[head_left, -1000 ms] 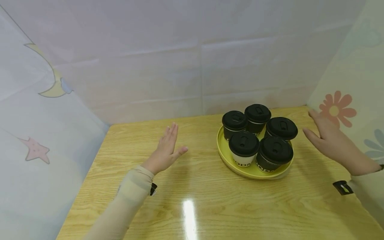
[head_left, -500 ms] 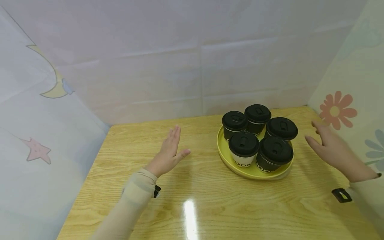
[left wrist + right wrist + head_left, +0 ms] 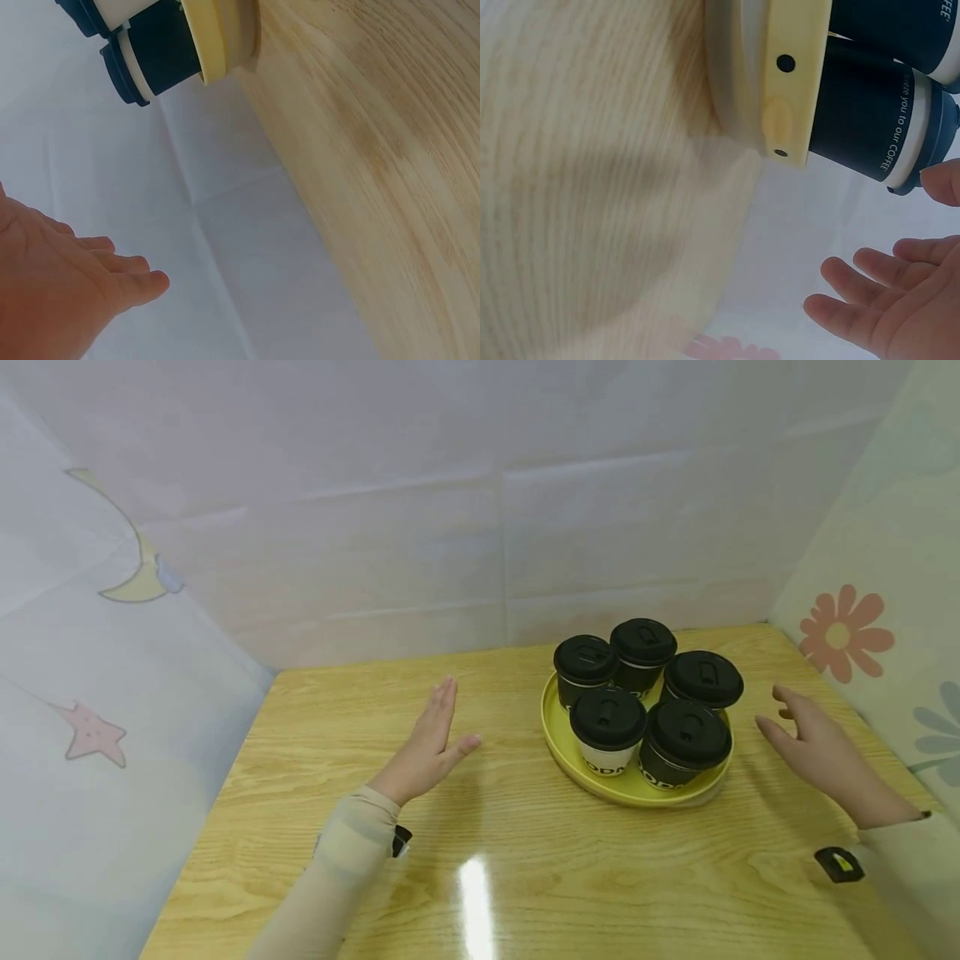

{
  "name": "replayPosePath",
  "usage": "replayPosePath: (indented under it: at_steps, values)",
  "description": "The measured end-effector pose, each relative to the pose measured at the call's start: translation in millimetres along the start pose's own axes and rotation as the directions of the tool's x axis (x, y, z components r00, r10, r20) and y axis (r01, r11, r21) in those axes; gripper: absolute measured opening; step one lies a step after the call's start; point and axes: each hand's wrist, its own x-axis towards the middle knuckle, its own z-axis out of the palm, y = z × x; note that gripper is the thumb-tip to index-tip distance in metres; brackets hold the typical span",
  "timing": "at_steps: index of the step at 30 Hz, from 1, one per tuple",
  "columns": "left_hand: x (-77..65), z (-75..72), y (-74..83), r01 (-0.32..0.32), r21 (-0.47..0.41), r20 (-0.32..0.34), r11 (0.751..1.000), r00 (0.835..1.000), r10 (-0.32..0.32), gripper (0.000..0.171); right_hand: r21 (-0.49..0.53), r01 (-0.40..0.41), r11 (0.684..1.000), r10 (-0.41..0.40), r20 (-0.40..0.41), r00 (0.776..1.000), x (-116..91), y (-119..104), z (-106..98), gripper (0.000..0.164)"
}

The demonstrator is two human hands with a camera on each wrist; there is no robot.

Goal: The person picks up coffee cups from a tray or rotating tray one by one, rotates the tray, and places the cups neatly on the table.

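The right hand [image 3: 825, 764] and left hand [image 3: 422, 752], both empty and relaxed, flank lidded cups [image 3: 862, 112], one reading "to our COFFEE".

wood-grain table [image 3: 585, 877] | creased pale backdrop [image 3: 405, 560] | left: yellow moon [image 3: 141, 582], pink star [image 3: 95, 735] | right: red flower [image 3: 838, 635], blue-grey flower [image 3: 933, 745]

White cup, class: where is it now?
In the head view, the white cup stands front left on the yellow tray, left of the front dark cup.

Tray [image 3: 557, 731]: on the table [image 3: 600, 877], right of centre
Coffee cups [image 3: 609, 720]: five, in the tray, two before three
Left hand [image 3: 423, 756]: left of the tray
Right hand [image 3: 825, 760]: right of the tray
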Motion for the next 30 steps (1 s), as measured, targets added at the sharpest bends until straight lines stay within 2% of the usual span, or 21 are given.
replayPosePath:
  at_steps: [9, 21, 30]
  values:
    - [1.4, 6.2, 0.6, 0.051, -0.035, 0.057, 0.998, 0.997, -0.049, 0.088, 0.031, -0.02, 0.999, 0.019, 0.018, 1.0, -0.9, 5.7, 12.0, 0.064]
    - [6.9, 19.3, 10.1, 0.06, -0.122, 0.058, 0.991, 0.997, -0.053, 0.091, 0.035, -0.109, 0.993, 0.106, 0.065, 0.992, -2.5, 9.9, 30.6, 0.064]
    - [11.9, 34.6, 16.4, 0.065, -0.141, 0.048, 0.988, 0.997, -0.059, 0.093, 0.037, -0.124, 0.992, 0.12, 0.09, 0.989, 1.6, 13.6, 40.0, 0.062]
